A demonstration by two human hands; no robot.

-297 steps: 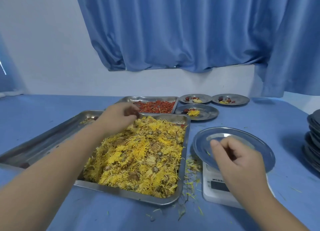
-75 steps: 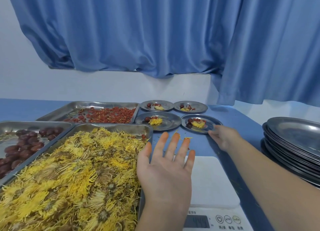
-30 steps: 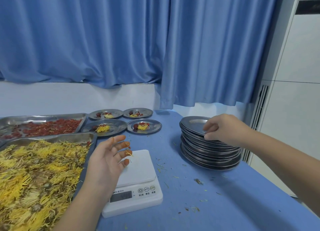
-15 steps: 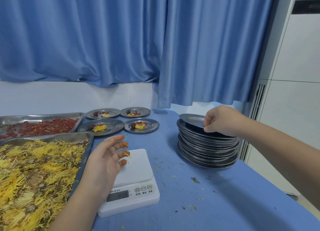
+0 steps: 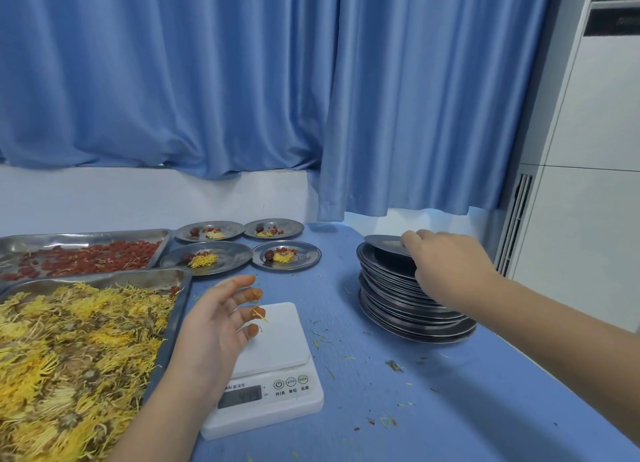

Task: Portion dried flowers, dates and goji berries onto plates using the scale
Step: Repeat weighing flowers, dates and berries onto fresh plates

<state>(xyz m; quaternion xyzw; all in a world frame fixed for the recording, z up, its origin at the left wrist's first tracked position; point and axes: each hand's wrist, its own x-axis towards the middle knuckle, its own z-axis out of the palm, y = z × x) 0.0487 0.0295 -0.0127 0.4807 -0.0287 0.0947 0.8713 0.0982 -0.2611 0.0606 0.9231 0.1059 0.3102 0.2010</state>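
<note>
My right hand (image 5: pixel 446 269) grips the far edge of the top plate (image 5: pixel 384 245) of a stack of metal plates (image 5: pixel 408 309) at the right, tilting it up off the pile. My left hand (image 5: pixel 214 326) hovers open over the left side of the white scale (image 5: pixel 277 344), fingers spread, petals stuck to the fingertips. The scale's platform is bare. A tray of yellow dried flowers (image 5: pixel 76 351) fills the lower left. Behind it stands a tray of red goji berries (image 5: pixel 90 257). Several filled small plates (image 5: pixel 285 254) sit at the back.
Loose petals and crumbs (image 5: pixel 393 366) lie scattered on the blue table (image 5: pixel 415 392). Blue curtains (image 5: pixel 242 81) hang behind the table. A white cabinet with a vent (image 5: pixel 588 184) stands at the right, past the table's edge.
My right hand has lifted the top plate's edge a little higher off the stack. My left hand stays spread over the scale.
</note>
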